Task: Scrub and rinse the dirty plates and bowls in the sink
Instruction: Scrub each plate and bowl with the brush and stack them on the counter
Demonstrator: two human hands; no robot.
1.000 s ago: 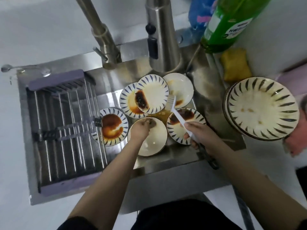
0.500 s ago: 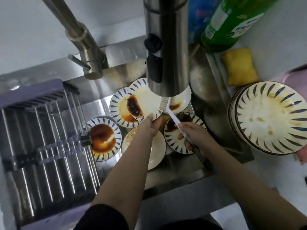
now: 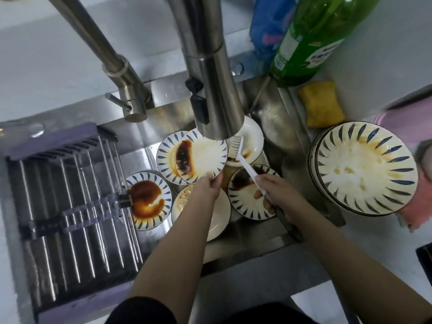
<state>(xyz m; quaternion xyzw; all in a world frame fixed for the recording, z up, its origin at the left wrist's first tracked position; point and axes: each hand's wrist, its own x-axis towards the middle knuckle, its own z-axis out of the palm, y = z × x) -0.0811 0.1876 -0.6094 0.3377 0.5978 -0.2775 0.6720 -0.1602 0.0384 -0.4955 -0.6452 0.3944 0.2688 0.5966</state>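
Below, the sink (image 3: 163,118) holds six dirty dishes. Left hand (image 3: 208,185): fingers pinch the near rim of a blue-striped plate (image 3: 203,157), which is tilted and bears a dark sauce smear on its left side; it overlaps a second striped plate (image 3: 167,157) behind it. Right hand (image 3: 273,195): fingers curl round the handle of a white dish brush (image 3: 245,164), whose bristled head lies just beside the held plate, over a plain white dish (image 3: 252,139) at the back of the basin. The two hands are apart, each clamped on its own item. Under the right hand lies a striped plate (image 3: 247,195) with dark residue; under the left forearm, a plain cream plate (image 3: 217,211); further left, a striped plate (image 3: 149,199) coated with brown sauce, touching the edge of a purple-framed drying rack (image 3: 70,195) that spans the left part of the sink. A pull-down faucet head (image 3: 215,90) hangs above the held plate (no water stream can be made out). On the tabletop (image 3: 385,43) to the right: a stack of striped bowls (image 3: 364,174), a yellow sponge (image 3: 322,104), a green bottle (image 3: 313,40), and a pink cloth (image 3: 420,202).
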